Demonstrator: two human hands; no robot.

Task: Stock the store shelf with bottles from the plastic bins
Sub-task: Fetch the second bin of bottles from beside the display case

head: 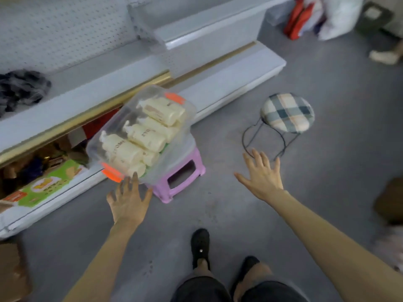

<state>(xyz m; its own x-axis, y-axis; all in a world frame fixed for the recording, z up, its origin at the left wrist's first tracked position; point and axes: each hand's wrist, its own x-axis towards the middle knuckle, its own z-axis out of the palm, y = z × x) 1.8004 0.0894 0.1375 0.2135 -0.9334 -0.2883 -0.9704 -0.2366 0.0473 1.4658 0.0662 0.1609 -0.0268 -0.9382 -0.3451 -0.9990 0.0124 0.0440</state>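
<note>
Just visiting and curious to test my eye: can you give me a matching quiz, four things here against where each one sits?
Things:
1. clear bin
2. plaid stool
3. dark cloth
4. green package

Places:
A. on the bottom shelf
B. on the purple stool
C. on the floor, beyond the right hand
D. on the gold-edged shelf, far left

Pairs: 1-B, 2-C, 3-D, 4-A

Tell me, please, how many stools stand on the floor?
2: the purple plastic stool under the clear bin, and the plaid stool to its right, apart. Others may lie outside the view.
</note>
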